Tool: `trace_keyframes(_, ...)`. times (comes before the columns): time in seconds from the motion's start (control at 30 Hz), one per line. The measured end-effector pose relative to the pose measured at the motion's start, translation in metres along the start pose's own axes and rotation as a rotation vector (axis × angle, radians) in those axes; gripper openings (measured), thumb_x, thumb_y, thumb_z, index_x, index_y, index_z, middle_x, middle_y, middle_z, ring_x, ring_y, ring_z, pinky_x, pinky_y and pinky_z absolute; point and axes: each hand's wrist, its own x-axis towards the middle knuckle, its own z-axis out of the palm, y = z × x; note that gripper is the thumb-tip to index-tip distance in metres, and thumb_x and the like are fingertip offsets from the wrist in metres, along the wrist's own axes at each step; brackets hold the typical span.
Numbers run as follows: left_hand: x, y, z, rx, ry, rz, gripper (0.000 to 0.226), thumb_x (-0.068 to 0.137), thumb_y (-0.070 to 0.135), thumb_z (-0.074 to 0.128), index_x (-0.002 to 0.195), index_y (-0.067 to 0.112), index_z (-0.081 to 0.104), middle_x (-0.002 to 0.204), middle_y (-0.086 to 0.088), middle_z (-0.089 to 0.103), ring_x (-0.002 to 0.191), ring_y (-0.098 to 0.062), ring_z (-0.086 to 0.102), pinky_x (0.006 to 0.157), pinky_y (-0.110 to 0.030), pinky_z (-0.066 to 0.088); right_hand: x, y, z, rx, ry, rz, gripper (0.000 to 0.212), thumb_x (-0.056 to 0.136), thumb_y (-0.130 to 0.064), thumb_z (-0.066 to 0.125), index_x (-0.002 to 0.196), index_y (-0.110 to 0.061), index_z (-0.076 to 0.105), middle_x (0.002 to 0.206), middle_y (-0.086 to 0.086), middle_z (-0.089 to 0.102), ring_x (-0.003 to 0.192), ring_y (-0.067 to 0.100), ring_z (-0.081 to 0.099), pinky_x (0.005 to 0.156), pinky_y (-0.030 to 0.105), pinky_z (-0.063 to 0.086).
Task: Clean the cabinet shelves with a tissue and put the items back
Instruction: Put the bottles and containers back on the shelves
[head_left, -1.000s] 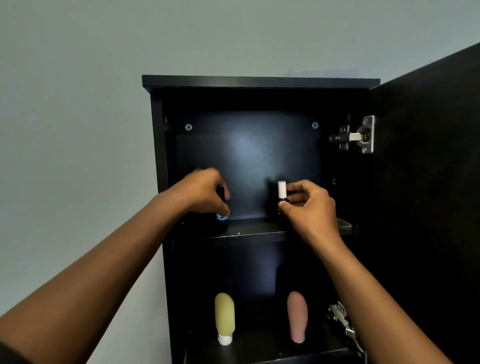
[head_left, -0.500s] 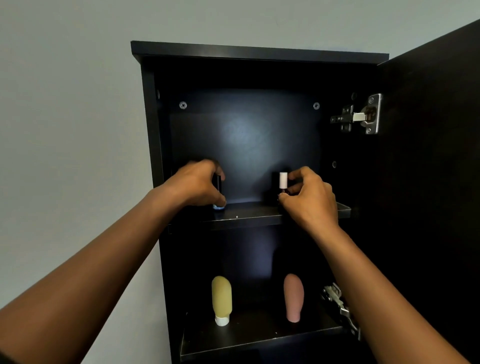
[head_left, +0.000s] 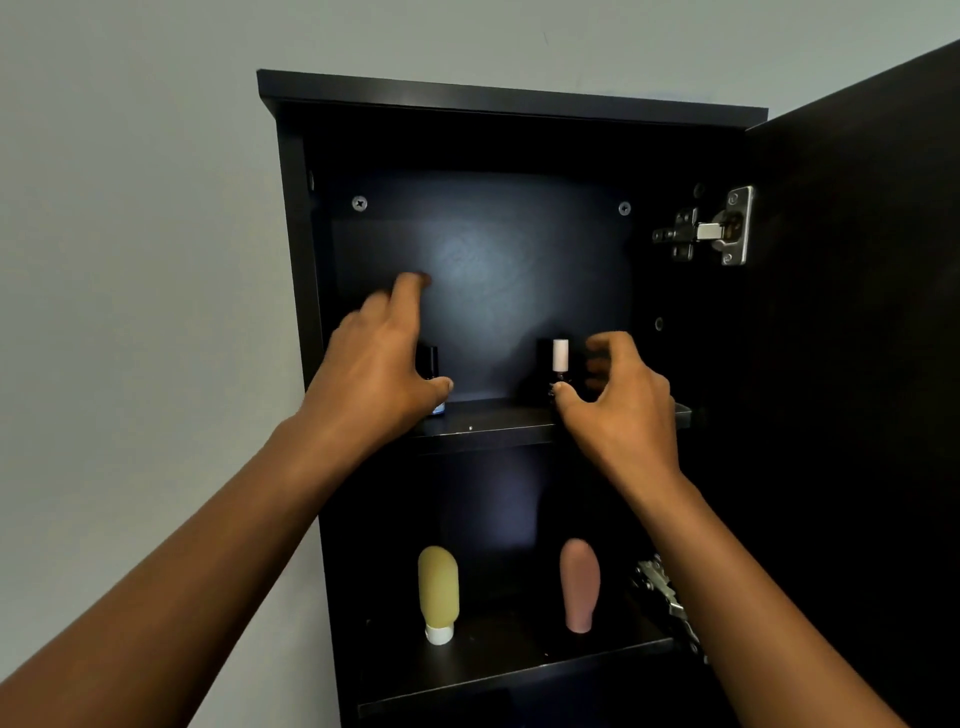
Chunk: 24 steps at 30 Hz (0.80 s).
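No legible writing anywhere. Counted two small bottles upright on upper shelf (head_left: 498, 423) of dark matte cabinet (head_left: 511, 98): black-capped bottle (head_left: 430, 364), white-capped bottle (head_left: 560, 358). Two rounded squeeze tubes standing cap-down on lower shelf (head_left: 519, 670): yellow tube (head_left: 438, 587), pink tube (head_left: 579, 582). Left hand (head_left: 374, 374) spread open beside black-capped bottle; right hand (head_left: 618, 400) loosely curled, gripping nothing, just beside white-capped bottle. One metal hinge (head_left: 711, 228) on door (head_left: 857, 364).

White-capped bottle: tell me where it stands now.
In the head view the white-capped bottle stands on the upper shelf, right of centre, beside the right hand; the pink tube stands below.
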Motion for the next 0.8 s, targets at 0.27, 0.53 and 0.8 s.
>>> trace_keyframes(0.27, -0.103, 0.027, 0.027, -0.437, 0.472, 0.328, 0.028, 0.091, 0.011, 0.075, 0.118, 0.008, 0.069, 0.106, -0.003, 0.068, 0.093, -0.022, 0.066, 0.080, -0.040, 0.056, -0.088, 0.012, -0.011, 0.137, 0.322, -0.314, 0.024, 0.088, -0.002, 0.072, 0.111, -0.008, 0.070, 0.106, 0.001, 0.069, 0.098, 0.012, 0.066, 0.088, 0.022, 0.052)
trace_keyframes(0.53, -0.275, 0.011, 0.146, -0.786, -0.144, -0.003, 0.008, 0.094, 0.017, 0.070, 0.098, 0.023, 0.074, 0.091, 0.013, 0.072, 0.083, -0.011, 0.071, 0.073, -0.024, 0.055, -0.270, 0.119, 0.005, 0.156, -0.106, -0.175, 0.008, 0.093, -0.007, 0.071, 0.086, -0.008, 0.074, 0.085, 0.000, 0.071, 0.077, 0.015, 0.068, 0.073, 0.027, 0.053)
trace_keyframes(0.8, -0.467, -0.032, 0.310, -0.624, -0.925, -0.583, 0.022, 0.094, 0.020, 0.071, 0.108, 0.038, 0.075, 0.099, 0.027, 0.074, 0.096, 0.010, 0.068, 0.086, -0.020, 0.058, -0.463, 0.287, 0.071, -0.102, -0.658, 0.490, 0.009, 0.087, -0.022, 0.081, 0.091, -0.028, 0.077, 0.083, -0.015, 0.074, 0.072, 0.002, 0.069, 0.071, 0.032, 0.062)
